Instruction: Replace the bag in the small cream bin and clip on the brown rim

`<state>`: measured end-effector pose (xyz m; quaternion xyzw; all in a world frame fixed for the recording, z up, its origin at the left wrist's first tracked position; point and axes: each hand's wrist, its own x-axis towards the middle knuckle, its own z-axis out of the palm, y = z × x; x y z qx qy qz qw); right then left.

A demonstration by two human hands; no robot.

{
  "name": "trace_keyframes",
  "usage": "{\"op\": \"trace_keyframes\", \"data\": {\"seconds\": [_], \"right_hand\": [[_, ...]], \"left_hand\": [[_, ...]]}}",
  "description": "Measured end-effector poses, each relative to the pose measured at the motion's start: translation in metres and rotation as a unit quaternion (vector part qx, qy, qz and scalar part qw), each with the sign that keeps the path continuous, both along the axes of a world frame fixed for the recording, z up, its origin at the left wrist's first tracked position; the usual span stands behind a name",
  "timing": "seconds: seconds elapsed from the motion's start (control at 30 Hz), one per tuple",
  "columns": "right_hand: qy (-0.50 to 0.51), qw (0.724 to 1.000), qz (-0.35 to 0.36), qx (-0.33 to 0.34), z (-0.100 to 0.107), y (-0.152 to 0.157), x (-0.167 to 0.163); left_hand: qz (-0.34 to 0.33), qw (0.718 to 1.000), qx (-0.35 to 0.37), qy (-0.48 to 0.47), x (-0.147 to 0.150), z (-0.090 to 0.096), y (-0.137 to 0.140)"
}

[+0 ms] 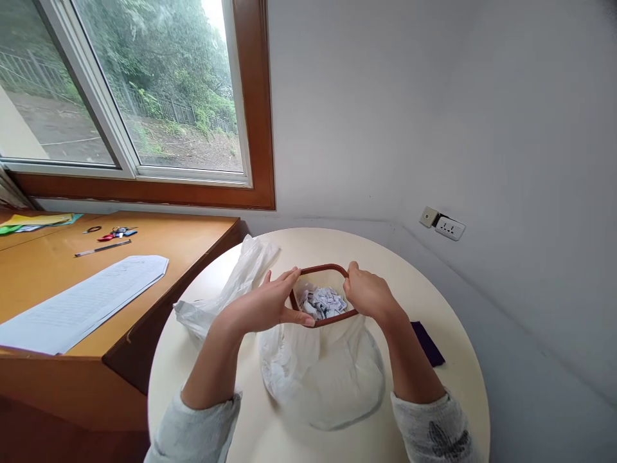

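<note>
A small bin with a brown, rounded-corner rim (330,319) stands on the round table, with crumpled white paper (324,302) inside it. Translucent white plastic bag (332,392) material hangs from under the rim and spreads toward me, hiding the bin's body. My left hand (272,299) spans the rim's left side, thumb on the near edge and fingertips at the far corner. At the right side, my right hand (369,290) is closed around the rim. Another loose white plastic bag (231,289) lies crumpled beyond my left hand.
The round cream table (434,308) carries a dark purple flat item (428,344) beside my right forearm. On the wooden desk (187,238) at left lie paper sheets (91,302), a pen (103,248), keys (120,233) and coloured papers (41,220). A wall socket (450,227) is at right.
</note>
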<state>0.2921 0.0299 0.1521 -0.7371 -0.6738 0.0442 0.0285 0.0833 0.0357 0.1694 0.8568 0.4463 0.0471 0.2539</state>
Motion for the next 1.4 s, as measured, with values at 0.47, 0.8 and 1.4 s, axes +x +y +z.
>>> {"op": "trace_keyframes", "data": {"seconds": [0.47,0.8,1.4], "right_hand": [[0.216,0.967,0.007,0.136,-0.014,-0.015,0.027],[0.087,0.992,-0.062,0.067,-0.102,-0.063,0.109],[-0.041,0.98,-0.134,0.138,-0.194,-0.089,0.11]], "left_hand": [[-0.077,0.995,0.057,-0.027,-0.021,-0.008,-0.019],[-0.044,0.974,0.185,-0.12,-0.01,-0.029,-0.012],[0.162,0.926,0.326,-0.099,0.024,-0.065,0.11]]}}
